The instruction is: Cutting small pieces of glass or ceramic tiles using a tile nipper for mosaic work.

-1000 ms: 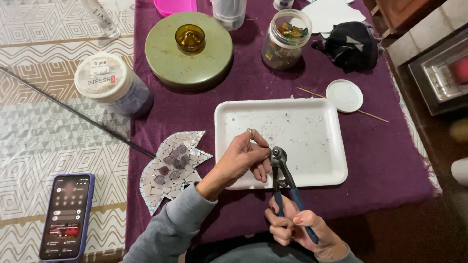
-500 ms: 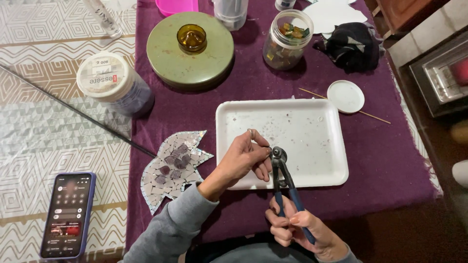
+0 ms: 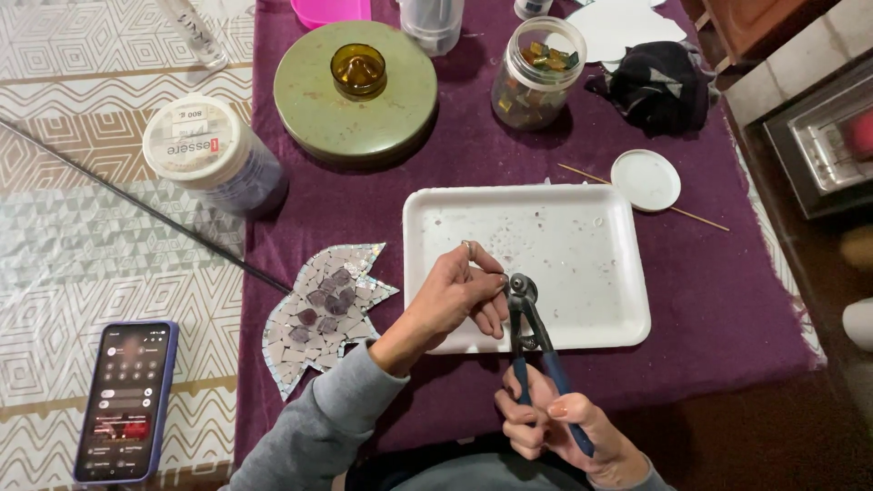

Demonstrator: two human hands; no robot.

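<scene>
Over the tray: both hands are meeting above the near edge of the white rectangular foam tray (image 3: 582,227), which is lying on the purple cloth (image 3: 709,300).
Tray: its long axis is running left to right, and small chips are lying scattered on its floor.
Mosaic piece: the leaf-shaped mosaic of grey and purple tiles (image 3: 323,314) is resting just left of the tray, untouched.
Left hand (image 3: 464,295): fingers are curling together over the tray's near-left part, fingertips pinching something small at the tool's head; the piece itself is too small to make out.
Right hand (image 3: 555,427): it is wrapping closed around the handles, nearer the body than the tray and off its near edge.
Nippers: the blue-handled metal wheeled nippers (image 3: 527,327) are pointing away from the body, long axis running from near edge toward the tray's middle, head touching the left fingertips.
Lid: the small round white lid (image 3: 645,179) is sitting just beyond the tray's far-right corner.
</scene>
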